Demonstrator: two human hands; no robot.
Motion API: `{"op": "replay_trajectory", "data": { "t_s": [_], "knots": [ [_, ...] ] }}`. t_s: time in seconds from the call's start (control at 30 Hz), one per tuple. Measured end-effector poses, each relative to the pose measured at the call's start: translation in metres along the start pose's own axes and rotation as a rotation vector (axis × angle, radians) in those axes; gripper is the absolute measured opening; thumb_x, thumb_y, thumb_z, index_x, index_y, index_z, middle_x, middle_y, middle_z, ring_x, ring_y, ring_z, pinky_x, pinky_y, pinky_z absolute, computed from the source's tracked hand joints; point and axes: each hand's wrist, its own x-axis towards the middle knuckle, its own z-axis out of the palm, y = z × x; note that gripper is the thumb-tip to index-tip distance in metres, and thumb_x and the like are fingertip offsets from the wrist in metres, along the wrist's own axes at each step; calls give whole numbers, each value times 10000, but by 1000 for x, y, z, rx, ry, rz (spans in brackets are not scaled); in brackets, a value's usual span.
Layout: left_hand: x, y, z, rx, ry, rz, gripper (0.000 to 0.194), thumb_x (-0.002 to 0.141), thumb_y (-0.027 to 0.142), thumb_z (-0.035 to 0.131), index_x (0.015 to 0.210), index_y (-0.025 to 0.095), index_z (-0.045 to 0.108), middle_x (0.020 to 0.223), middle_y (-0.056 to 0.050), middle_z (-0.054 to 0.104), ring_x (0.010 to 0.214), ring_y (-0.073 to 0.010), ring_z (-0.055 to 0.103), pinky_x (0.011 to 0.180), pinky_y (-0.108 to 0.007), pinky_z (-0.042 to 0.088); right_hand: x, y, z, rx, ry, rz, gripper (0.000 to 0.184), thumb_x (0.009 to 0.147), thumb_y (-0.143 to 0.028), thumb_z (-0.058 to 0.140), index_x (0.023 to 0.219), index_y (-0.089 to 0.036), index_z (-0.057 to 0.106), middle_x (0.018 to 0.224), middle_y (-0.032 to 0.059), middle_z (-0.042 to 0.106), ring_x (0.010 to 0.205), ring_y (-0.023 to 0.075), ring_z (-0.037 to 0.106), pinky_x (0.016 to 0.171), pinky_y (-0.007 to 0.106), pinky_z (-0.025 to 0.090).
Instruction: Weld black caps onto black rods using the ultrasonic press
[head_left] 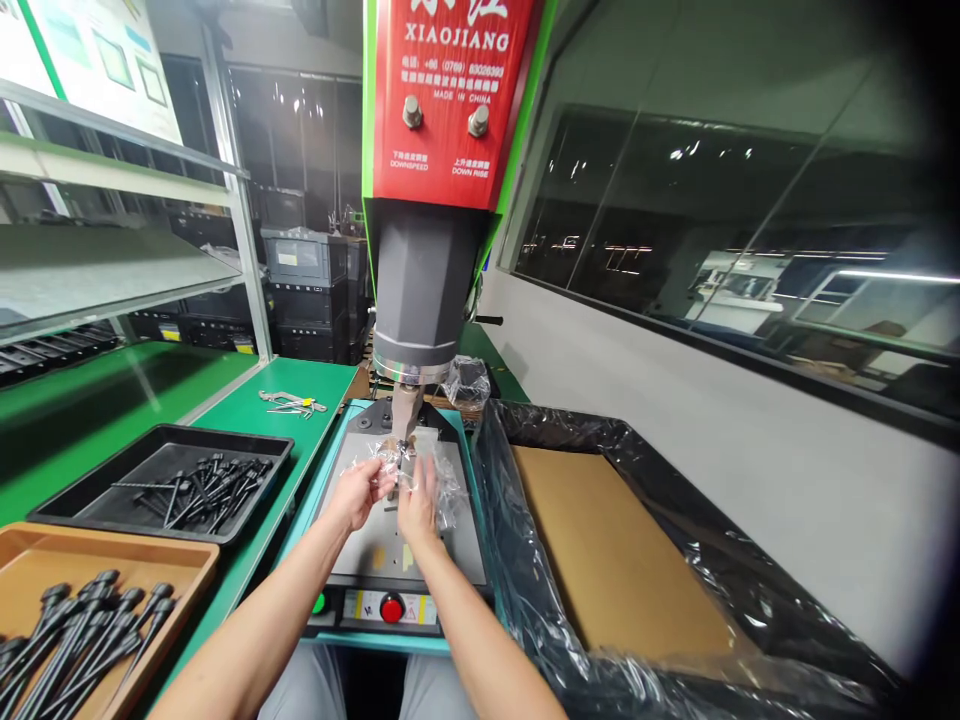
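Under the metal horn point(405, 412) of the press, crinkled clear plastic film point(448, 488) lies over the grey base plate point(364, 552). My left hand point(361, 494) is closed at the fingertips on the left part of this film, just below the horn's tip. Close by on the right, my right hand point(418, 508) has its fingers stretched upward and lies against the film. A small dark part shows between the hands under the horn, but its shape is mostly hidden by film and fingers.
A red button point(391, 607) sits on the machine's front. On the left, a black tray point(161, 440) and an orange tray point(202, 560) hold dark rod-like parts; pliers point(300, 402) and hex keys lie behind. To the right stands a box lined with black plastic point(517, 540), with cardboard point(622, 550) inside.
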Motion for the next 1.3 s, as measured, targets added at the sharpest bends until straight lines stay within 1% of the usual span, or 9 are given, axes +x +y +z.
{"op": "replay_trajectory", "data": {
  "t_s": [0.23, 0.47, 0.57, 0.63, 0.73, 0.83, 0.97, 1.13, 1.3],
  "knots": [
    [5, 17, 12, -83, 18, 12, 35, 822, 127, 607, 852, 112, 597, 725, -40, 671, 556, -119, 656, 513, -219, 578, 76, -18, -9, 155, -189, 145, 326, 840, -252, 536, 1134, -152, 635, 1313, 152, 487, 1255, 292, 421, 1075, 447, 295],
    [10, 21, 15, -115, 18, 19, 38, 824, 136, 608, 856, 118, 597, 740, -44, 676, 578, -117, 655, 512, -197, 563, 83, -25, -29, 308, -182, 110, 275, 796, -208, 573, 1058, -170, 648, 1235, 116, 534, 1198, 234, 449, 1050, 367, 312],
    [10, 20, 17, -117, 7, 16, 43, 819, 142, 613, 851, 120, 594, 734, -43, 677, 579, -116, 652, 524, -195, 558, 72, -26, -35, 411, -231, 193, 305, 814, -282, 574, 1098, -176, 610, 1141, 98, 584, 1070, 218, 518, 936, 359, 405],
    [11, 18, 17, -107, 6, 15, 39, 820, 141, 607, 849, 118, 596, 717, -39, 671, 551, -106, 639, 507, -184, 544, 58, -24, -38, 503, -321, 276, 326, 840, -358, 550, 1101, -167, 587, 974, 73, 627, 837, 173, 568, 728, 297, 466],
    [12, 11, 16, -77, 3, 15, 44, 822, 146, 601, 851, 114, 606, 713, -39, 671, 539, -97, 630, 512, -177, 531, 25, -19, -42, 647, -510, 407, 390, 845, -515, 523, 975, -154, 591, 802, 37, 614, 560, 95, 479, 467, 199, 349],
    [10, 4, 11, -26, 17, 6, 59, 819, 176, 616, 834, 121, 602, 736, -44, 676, 566, -101, 639, 533, -184, 523, -13, -18, -48, 752, -703, 529, 493, 740, -628, 610, 848, -147, 585, 740, 29, 593, 493, 69, 421, 412, 176, 271],
    [-4, -2, -7, 71, 33, -35, 174, 779, 278, 694, 814, 135, 602, 798, -69, 689, 641, -140, 661, 584, -227, 523, -51, -26, -59, 874, -838, 618, 542, 657, -639, 694, 895, -163, 589, 720, 11, 578, 551, 93, 471, 446, 183, 318],
    [-56, -8, -46, 263, -18, -89, 370, 671, 400, 781, 909, 143, 660, 970, -119, 699, 813, -217, 663, 709, -315, 519, -64, -48, -74, 924, -671, 388, 406, 704, -489, 736, 957, -197, 610, 797, 2, 586, 642, 124, 506, 560, 238, 423],
    [-118, -8, -67, 603, -464, 93, 334, 696, 346, 755, 977, 175, 701, 943, -74, 692, 901, -240, 617, 825, -326, 472, -64, -70, -87, 744, -522, 45, 274, 736, -323, 742, 952, -210, 616, 890, 8, 573, 763, 152, 541, 715, 280, 468]
  ]
}}
